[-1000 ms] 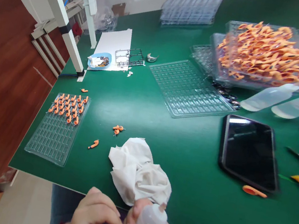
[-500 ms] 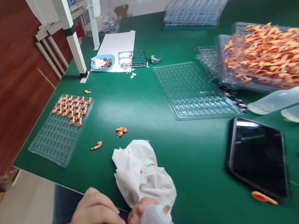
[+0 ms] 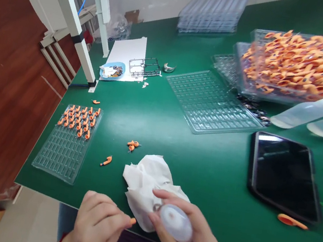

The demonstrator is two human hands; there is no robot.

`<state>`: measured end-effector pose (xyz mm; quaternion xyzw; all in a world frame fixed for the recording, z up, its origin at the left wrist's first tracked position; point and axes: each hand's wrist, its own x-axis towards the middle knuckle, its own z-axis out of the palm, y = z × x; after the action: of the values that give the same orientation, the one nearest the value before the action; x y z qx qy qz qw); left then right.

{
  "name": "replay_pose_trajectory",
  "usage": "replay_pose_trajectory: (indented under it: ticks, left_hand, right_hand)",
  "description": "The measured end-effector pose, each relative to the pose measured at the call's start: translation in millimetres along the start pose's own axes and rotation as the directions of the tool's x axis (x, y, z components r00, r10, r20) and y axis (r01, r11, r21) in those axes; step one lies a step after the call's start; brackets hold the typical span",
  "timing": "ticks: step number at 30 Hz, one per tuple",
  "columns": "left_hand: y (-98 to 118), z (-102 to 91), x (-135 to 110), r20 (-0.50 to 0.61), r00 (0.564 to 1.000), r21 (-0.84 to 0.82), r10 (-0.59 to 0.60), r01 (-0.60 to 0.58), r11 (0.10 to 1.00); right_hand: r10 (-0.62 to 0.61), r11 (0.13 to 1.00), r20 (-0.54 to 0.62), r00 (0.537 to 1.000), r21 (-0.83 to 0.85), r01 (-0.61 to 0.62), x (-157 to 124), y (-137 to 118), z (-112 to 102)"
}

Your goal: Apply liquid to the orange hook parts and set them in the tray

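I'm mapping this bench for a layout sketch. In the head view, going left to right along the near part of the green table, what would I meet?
Clear tray partly filled with orange parts → lone orange part → white cloth → dark tablet.

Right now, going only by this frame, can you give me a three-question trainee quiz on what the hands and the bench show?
1. True or false: the right hand holds a translucent squeeze bottle.
2. What does the left hand pinch? A) small orange part B) black tablet C) blue dish
3. What does the bottle's tip meet?

Key: 1 true. 2 A. 3 the white cloth at the near edge of the green table.
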<state>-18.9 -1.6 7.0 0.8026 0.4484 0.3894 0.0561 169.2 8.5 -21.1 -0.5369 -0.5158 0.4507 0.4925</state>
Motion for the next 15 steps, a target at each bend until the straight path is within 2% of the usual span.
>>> replay_pose_trajectory:
  ticks: [2, 5, 8, 11, 15]
  left_hand:
    - [-1.8, 1.2, 0.1, 0.003, 1.000, 0.028, -0.002, 0.002, 1.000]
    - [-3.5, 3.9, -1.4, 0.004, 1.000, 0.063, 0.001, -0.001, 0.998]
    - [-4.4, 6.6, -2.3, 0.019, 1.000, 0.074, 0.014, -0.015, 0.997]
    - [-4.5, 8.5, -0.6, 0.038, 0.996, 0.062, 0.084, -0.086, 0.994]
    - [-3.7, 8.5, 0.8, 0.027, 0.988, 0.067, 0.152, -0.153, 0.986]
  right_hand:
    - [-0.038, 0.995, 0.063, 0.997, -0.091, 0.043, 8.4, 2.4, 1.1]
    - [0.004, 0.995, 0.024, 1.000, -0.102, -0.001, 9.8, -1.8, 4.8]
    - [0.063, 0.998, -0.007, 0.998, 0.020, -0.063, 3.0, -12.0, 11.2]
    - [0.111, 0.982, 0.011, 0.994, 0.152, -0.112, -1.7, -16.6, 19.3]
    - [0.117, 0.991, -0.037, 0.992, 0.063, -0.114, 1.9, -9.6, 21.2]
